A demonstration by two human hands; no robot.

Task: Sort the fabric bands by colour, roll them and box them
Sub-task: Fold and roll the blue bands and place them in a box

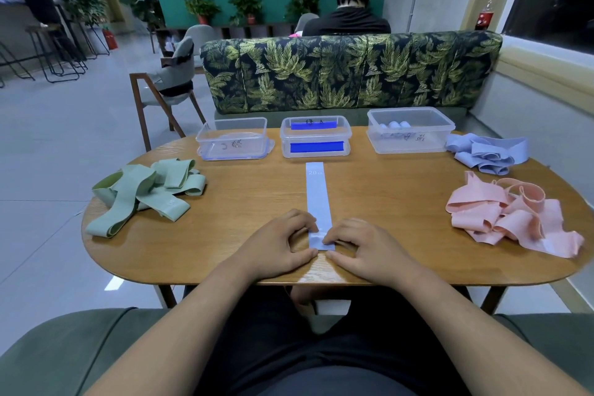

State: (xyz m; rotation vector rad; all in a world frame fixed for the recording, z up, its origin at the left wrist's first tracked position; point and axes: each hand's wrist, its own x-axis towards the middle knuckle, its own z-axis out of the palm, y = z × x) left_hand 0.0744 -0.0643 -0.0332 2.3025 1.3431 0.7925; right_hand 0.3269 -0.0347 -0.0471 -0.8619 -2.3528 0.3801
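A light blue fabric band (317, 196) lies flat and straight down the middle of the wooden table (244, 235), its near end at the front edge. My left hand (283, 246) and my right hand (360, 249) both pinch that near end with curled fingers. A heap of green bands (148, 190) lies at the left, a heap of blue bands (488, 153) at the far right, a heap of pink bands (511, 219) at the right. Three clear plastic boxes stand at the back: left box (232, 143), middle box (315, 141), right box (410, 132) holding rolled blue bands.
A leaf-patterned sofa back (350, 71) stands behind the table, with a person (350, 6) seated beyond it facing away. A wooden chair (167, 87) stands at the back left. My seat's green cushion (80, 344) is below the table's front edge.
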